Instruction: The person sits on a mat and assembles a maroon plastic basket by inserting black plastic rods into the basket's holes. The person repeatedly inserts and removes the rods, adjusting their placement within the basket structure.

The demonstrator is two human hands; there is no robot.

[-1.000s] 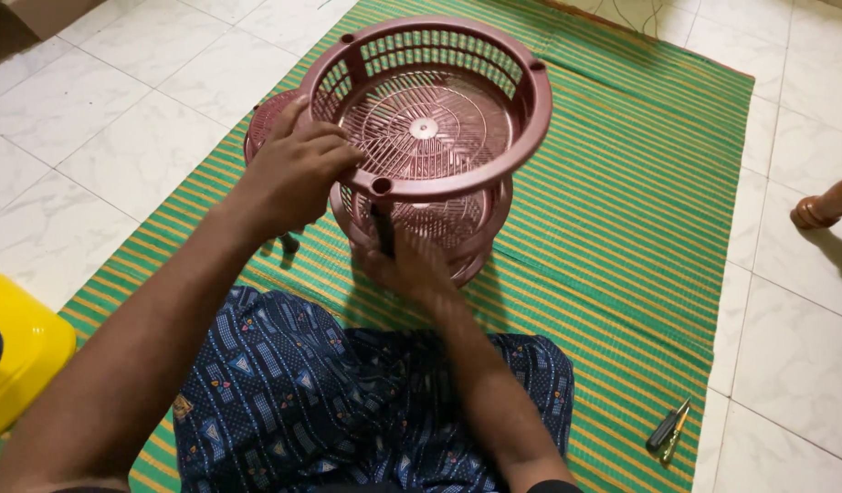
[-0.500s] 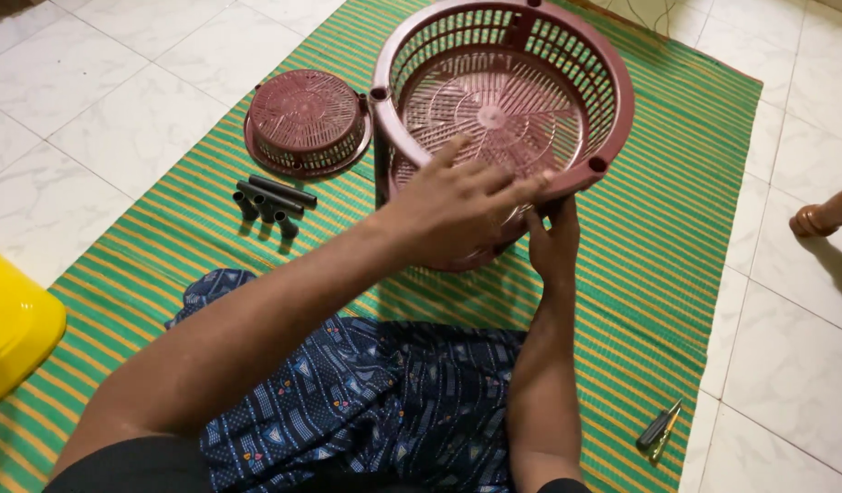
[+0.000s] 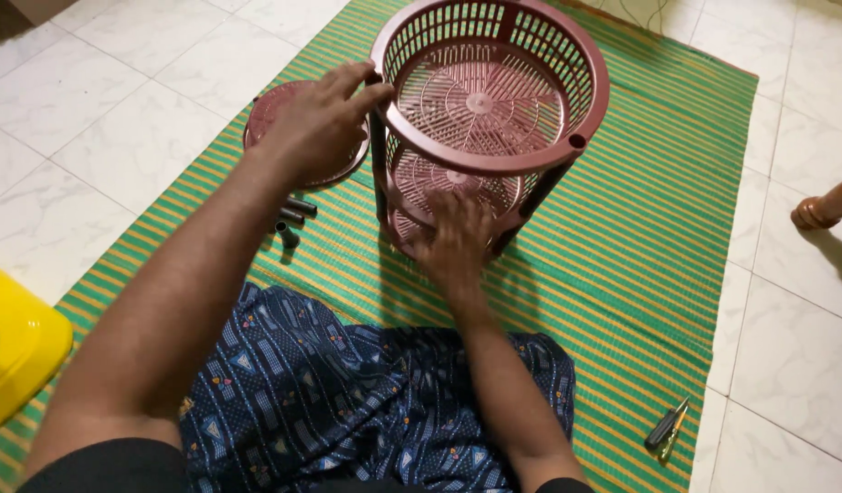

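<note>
Hands work on a two-tier maroon plastic basket rack (image 3: 490, 119) that stands upright on a green mat with thin yellow stripes (image 3: 622, 237), spread over a white tiled floor (image 3: 92, 100). The rack's round slatted upper basket sits on dark posts above a lower basket of the same kind.

The left hand (image 3: 319, 123) reaches forward with the arm stretched out from the lower left; its fingers lie loosely spread and point right, the fingertips touching the upper basket's rim at its left side. Its grip is apart, resting against the rim rather than closed round it.

The right hand (image 3: 453, 242) comes up from below with the forearm nearly straight, palm down, fingers pushed in against the near edge of the lower basket. Whether its grip is clamped on the basket cannot be told, since the fingertips are hidden.

Behind the left hand lies a smaller maroon slatted basket (image 3: 270, 110), partly covered. Just below it a few short dark plastic tubes (image 3: 291, 219) lie on the mat. A dark-handled screwdriver (image 3: 668, 425) lies at the mat's right edge. A yellow plastic container (image 3: 19, 347) stands at far left.
</note>
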